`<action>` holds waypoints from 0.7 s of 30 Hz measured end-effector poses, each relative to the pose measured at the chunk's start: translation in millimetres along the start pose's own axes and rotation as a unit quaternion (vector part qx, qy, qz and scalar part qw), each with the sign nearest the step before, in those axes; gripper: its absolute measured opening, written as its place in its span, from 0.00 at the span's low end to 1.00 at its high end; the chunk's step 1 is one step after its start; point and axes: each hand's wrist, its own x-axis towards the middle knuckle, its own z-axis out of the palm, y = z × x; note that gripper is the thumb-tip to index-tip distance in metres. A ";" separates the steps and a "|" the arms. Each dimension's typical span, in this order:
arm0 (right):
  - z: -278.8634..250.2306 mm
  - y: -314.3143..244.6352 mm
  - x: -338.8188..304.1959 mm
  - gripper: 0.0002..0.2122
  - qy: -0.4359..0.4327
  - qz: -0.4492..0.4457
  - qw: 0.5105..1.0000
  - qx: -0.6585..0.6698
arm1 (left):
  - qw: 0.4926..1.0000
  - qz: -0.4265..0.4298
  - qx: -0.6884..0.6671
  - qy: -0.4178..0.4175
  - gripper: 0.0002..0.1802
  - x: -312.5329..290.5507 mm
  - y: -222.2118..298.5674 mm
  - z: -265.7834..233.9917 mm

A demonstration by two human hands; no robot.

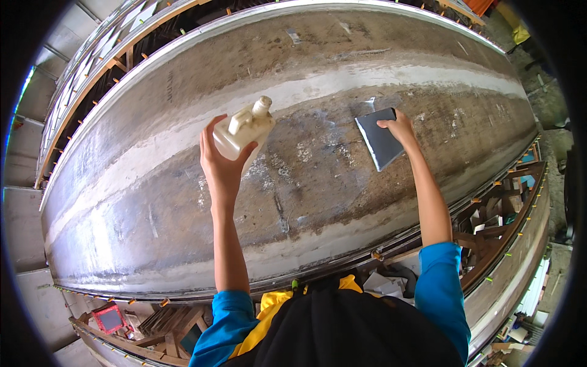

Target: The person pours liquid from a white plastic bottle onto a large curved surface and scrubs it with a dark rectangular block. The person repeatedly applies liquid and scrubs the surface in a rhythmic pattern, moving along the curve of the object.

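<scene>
My left hand (219, 160) is curled around the side of a translucent off-white plastic jug (255, 125), thumb on one side and fingers on the other. The jug leans, with its capped neck pointing up and away from me and its moulded handle facing up. To the right, my right hand (400, 128) pinches the near right edge of a dark grey flat rectangular piece (374, 142) with a pale left edge; its material I cannot make out. Both things are over a long, worn brown work table (306, 202) with whitish stains.
Pale bands (391, 74) run along the table top. Below its near edge, a wooden shelf (489, 244) holds scraps and loose sheets. A red-framed square item (110, 319) sits at the lower left. Wooden racking (125, 52) borders the far left side.
</scene>
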 end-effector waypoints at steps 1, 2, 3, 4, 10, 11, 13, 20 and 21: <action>-7.4 -9.6 0.8 0.29 0.028 0.006 0.998 -0.055 | 1.000 0.000 0.005 -0.002 0.38 -1.7 1.5 1.8; -15.3 -33.1 -1.6 0.29 0.053 0.007 0.993 -0.105 | 1.000 0.005 0.008 0.006 0.39 -3.7 0.3 1.1; -18.4 -48.1 0.1 0.29 0.078 0.006 0.985 -0.155 | 1.000 0.005 0.011 0.007 0.39 -6.4 -0.6 -0.9; -25.9 -32.5 20.8 0.28 0.112 -0.009 0.984 -0.135 | 1.000 0.012 0.005 0.003 0.39 -5.9 2.9 2.3; 8.5 -6.9 49.5 0.12 0.120 -0.178 0.912 -0.351 | 1.000 0.000 0.015 0.014 0.39 -17.0 19.3 18.8; 31.3 2.7 39.4 0.05 0.180 -0.282 0.872 -0.356 | 1.000 -0.008 0.020 0.018 0.39 -19.0 21.5 20.7; 57.4 -15.4 -36.8 0.04 0.155 -0.462 0.838 -0.246 | 0.998 -0.029 0.039 0.044 0.39 -25.1 16.1 18.6; 9.9 -31.1 18.0 0.06 0.061 -0.476 0.851 -0.214 | 0.995 -0.050 0.045 0.080 0.39 -42.7 43.7 42.8; 10.7 -26.3 41.5 0.06 0.104 -0.483 0.843 -0.211 | 0.994 -0.050 0.043 0.083 0.39 -42.6 50.6 49.5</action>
